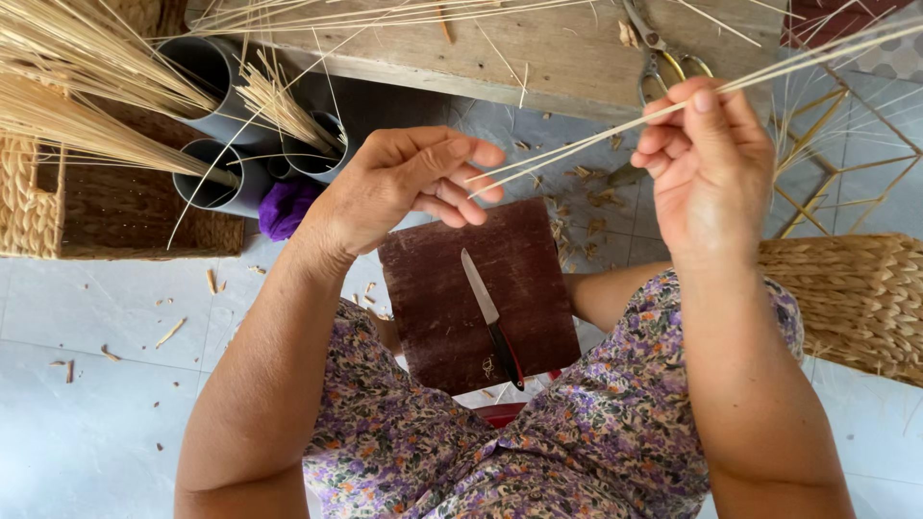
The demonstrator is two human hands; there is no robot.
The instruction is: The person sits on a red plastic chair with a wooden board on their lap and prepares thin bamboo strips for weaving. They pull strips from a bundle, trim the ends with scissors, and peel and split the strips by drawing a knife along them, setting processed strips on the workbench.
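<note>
My right hand (711,163) pinches a few thin pale straw stalks (577,144) between thumb and fingers; the stalks run from the upper right down to the left. My left hand (409,183) is half curled with its fingertips touching the stalks' lower ends. Below both hands a dark reddish-brown board (452,317) rests on my lap. A small knife (490,317) with a dark handle lies on the board, blade pointing away from me.
Grey tubes (216,183) holding straw bundles stand at the upper left beside a woven basket (38,211). A wooden plank (538,53) with scissors (659,58) lies ahead. Another woven basket (856,298) sits at the right. Straw scraps litter the tiled floor.
</note>
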